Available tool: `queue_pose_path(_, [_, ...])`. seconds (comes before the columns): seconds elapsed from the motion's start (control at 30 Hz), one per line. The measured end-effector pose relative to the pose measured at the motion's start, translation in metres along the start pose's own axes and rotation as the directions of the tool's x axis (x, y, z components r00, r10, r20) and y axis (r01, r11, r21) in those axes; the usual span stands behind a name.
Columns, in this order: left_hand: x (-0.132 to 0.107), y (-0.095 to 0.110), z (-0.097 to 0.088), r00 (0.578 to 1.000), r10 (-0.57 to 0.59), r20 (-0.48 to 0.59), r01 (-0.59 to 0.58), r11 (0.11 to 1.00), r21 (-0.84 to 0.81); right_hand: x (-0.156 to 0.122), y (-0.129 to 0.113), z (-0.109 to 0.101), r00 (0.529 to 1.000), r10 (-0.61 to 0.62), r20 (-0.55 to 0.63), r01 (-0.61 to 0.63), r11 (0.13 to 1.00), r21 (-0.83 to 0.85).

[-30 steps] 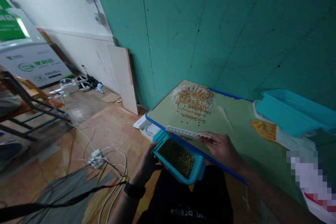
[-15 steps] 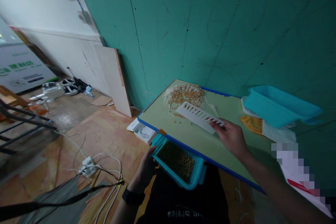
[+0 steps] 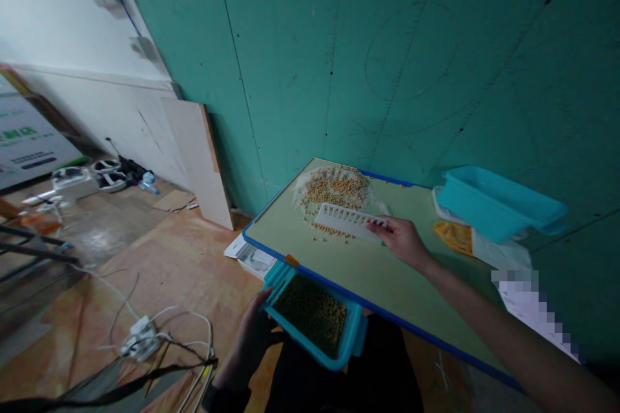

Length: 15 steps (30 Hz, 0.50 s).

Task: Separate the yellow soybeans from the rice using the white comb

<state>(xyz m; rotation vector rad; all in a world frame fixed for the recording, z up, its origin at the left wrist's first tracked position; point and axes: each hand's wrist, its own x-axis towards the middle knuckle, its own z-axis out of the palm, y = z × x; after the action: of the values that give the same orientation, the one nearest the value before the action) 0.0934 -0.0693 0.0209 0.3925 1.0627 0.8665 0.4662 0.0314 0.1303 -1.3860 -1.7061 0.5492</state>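
My right hand (image 3: 404, 244) grips one end of a white plastic strip with a row of slots (image 3: 339, 221). The strip is tilted over the near side of a heap of tan beans (image 3: 336, 188), covering part of it. Whitish grains (image 3: 301, 188) fringe the heap on the pale green tabletop (image 3: 411, 287). Below the table's near edge, my left hand (image 3: 249, 332) is closed on the left side of a blue plastic container (image 3: 301, 342). Inside lie dark green beans (image 3: 296, 300), with tan beans (image 3: 334, 328) toward the right end.
A larger light-blue bin (image 3: 489, 206) stands at the table's right, beside a yellow-orange cloth (image 3: 453, 237) and a white one (image 3: 501, 251). The green wall (image 3: 300, 64) rises behind. On the floor at left lie a white power strip (image 3: 140, 339) and cables.
My right hand has moved the slotted strip a little left and away from me, and the strip lies more level. My left hand still holds the container. The whole view has shifted slightly.
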Motion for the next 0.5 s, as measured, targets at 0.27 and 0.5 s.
queue_pose_path(0.27, [-0.012, 0.009, 0.011, 1.0, 0.008, -0.014, -0.008, 1.0, -0.019, -0.004, -0.013, 0.008, 0.995, 0.053, 0.081, -0.061, 0.993, 0.105])
queue_pose_path(0.5, [-0.02, 0.019, 0.021, 0.999, 0.03, -0.011, -0.031, 0.999, -0.043, -0.007, -0.017, 0.008, 0.991, 0.039, 0.126, -0.049, 0.996, 0.078])
